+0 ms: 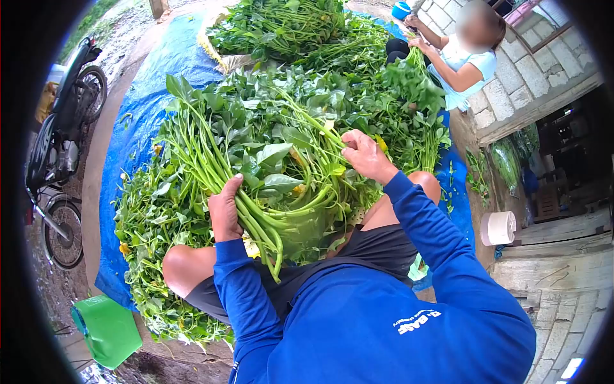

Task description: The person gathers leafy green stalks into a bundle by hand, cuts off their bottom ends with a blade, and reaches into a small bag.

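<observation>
My left hand (225, 210) is closed around a thick bunch of water spinach (203, 148), its leafy tops pointing up and away and its stem ends hanging over my lap. To the right, my right hand (367, 155) pinches a few more water spinach stems (313, 123) between thumb and fingers, above the heap. A large heap of loose water spinach (256, 102) spreads in front of me and around my crossed legs. Some yellowed leaves show among the green. The fingertips of my left hand are hidden behind the bunch.
A blue tarp (150, 83) lies under the heap. At upper right, another person (464, 73) holds a bunch of greens beside a block wall (518, 77). A motorcycle (64, 150) stands left, a green container (109, 329) lower left, and a pale roll (497, 228) right.
</observation>
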The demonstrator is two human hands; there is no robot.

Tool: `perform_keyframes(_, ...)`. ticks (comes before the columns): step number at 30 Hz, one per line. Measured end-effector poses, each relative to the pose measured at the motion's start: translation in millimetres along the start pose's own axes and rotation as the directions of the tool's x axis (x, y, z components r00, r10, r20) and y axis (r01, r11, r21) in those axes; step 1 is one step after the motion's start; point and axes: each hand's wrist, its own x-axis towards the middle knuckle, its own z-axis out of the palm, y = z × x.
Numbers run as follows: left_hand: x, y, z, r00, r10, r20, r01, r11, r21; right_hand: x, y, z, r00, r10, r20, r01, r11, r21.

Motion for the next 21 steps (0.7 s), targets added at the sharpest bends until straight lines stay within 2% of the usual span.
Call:
perform_keyframes(2,-1,2,-3,0.999,-0.032,0.014,0.032,0.999,0.025,1,1,6,0.995,-0.074,-0.070,0.078,0.995,0.067)
perform_keyframes(5,-8,6,4,0.999,-0.029,0.034,0.029,1.000,-0.003,8,-5,1,0.996,0.080,0.037,-0.085,0.982,0.171)
perform_keyframes(6,-11,8,8,0.999,-0.034,0.040,0.034,0.999,-0.007,7,-6,0,0.991,0.111,0.071,-0.126,0.955,0.267)
perform_keyframes(9,-5,0,6,0.998,-0.039,0.048,0.038,0.999,0.005,3,-16,0,0.965,0.175,0.196,-0.254,0.812,0.525)
perform_keyframes(10,-5,-1,5,0.996,-0.059,0.060,0.059,0.998,0.013,0,-29,-1,0.958,0.220,0.182,-0.282,0.824,0.492)
perform_keyframes(13,-8,-2,12,0.998,-0.015,0.064,0.016,1.000,-0.023,11,-25,-8,0.936,0.168,0.309,-0.340,0.655,0.675)
perform_keyframes(17,-19,8,16,0.997,-0.030,0.068,0.028,0.999,0.025,16,-19,-10,0.941,0.135,0.309,-0.322,0.632,0.705)
perform_keyframes(18,-20,9,18,0.998,-0.016,0.067,0.014,1.000,0.023,15,-27,-11,0.948,0.163,0.275,-0.312,0.663,0.681)
perform_keyframes(21,-21,13,22,0.999,-0.002,0.055,0.002,1.000,0.007,12,-53,-19,0.981,0.120,0.155,-0.181,0.854,0.489)
